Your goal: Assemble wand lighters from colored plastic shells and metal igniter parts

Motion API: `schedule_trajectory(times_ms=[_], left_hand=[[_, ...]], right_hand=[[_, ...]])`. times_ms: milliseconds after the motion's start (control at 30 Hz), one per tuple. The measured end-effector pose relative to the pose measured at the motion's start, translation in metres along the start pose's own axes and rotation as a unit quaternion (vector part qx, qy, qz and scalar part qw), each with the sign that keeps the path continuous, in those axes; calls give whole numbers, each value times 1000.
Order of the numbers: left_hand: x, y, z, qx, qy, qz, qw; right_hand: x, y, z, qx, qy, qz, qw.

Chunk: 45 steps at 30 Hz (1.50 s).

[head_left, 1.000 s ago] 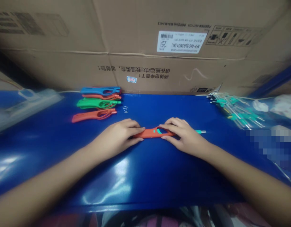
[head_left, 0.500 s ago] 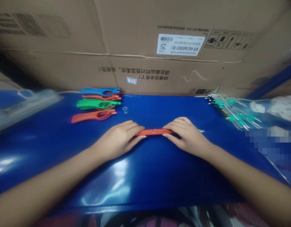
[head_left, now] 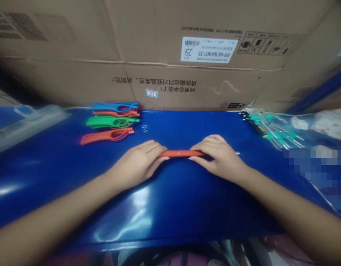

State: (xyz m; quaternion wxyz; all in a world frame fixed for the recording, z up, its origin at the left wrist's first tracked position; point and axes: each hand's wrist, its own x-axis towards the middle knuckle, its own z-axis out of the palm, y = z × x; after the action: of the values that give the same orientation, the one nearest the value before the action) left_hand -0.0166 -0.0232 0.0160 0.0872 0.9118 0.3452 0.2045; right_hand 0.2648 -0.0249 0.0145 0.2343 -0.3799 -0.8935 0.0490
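We held an orange plastic handle (head_left: pixel 179 153) edge-up on the blue table (head_left: pixel 170 207), near its middle. Our left hand (head_left: pixel 137 162) was closed on its left end and our right hand (head_left: pixel 219 157) gripped its right end, fingers curled over the top. Far to the left lay a stack of blue, orange and green handles (head_left: pixel 112 120). Far right sat a bunch of green-tipped metal rods (head_left: pixel 270 127). A large cardboard box (head_left: pixel 170 55) stood behind the table.
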Motion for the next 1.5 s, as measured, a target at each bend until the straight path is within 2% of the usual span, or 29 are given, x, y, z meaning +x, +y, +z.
schedule_trajectory(times_ms=[100,167,233,367,433,500,633,800,967,1067,1200,1333,1500], left_hand=[[2,2,0,-83,18,-81,993],[2,5,1,-170,13,-148,974],[2,6,2,-207,6,-175,963],[-1,6,3,-119,20,-99,988],[-2,3,4,-82,3,-60,995],[-3,1,4,-59,-12,-35,998],[-3,0,7,-15,7,18,1000],[-5,6,10,12,10,79,997],[-7,10,12,14,-2,85,996],[-6,10,11,5,-3,74,997],[-4,5,7,-35,-33,60,997],[-2,-4,2,-69,-48,36,996],[-1,-10,1,-81,-64,43,994]], right_hand=[[1,0,0,-31,-19,-12,999],[1,0,1,-44,-29,-17,998],[1,0,2,-50,-32,-21,998],[0,-2,1,-33,-45,-27,998],[1,-4,0,-20,-58,-32,998],[2,-6,-1,-7,-70,-36,997],[2,-8,-1,19,-71,-44,996],[-1,-12,2,21,-51,-111,992],[-4,-15,3,24,-12,-145,989],[-3,-14,3,23,-10,-135,990],[-2,-11,0,26,-15,-124,992],[-2,-6,-7,19,-5,-82,996],[-2,-3,-10,7,-21,-73,997]])
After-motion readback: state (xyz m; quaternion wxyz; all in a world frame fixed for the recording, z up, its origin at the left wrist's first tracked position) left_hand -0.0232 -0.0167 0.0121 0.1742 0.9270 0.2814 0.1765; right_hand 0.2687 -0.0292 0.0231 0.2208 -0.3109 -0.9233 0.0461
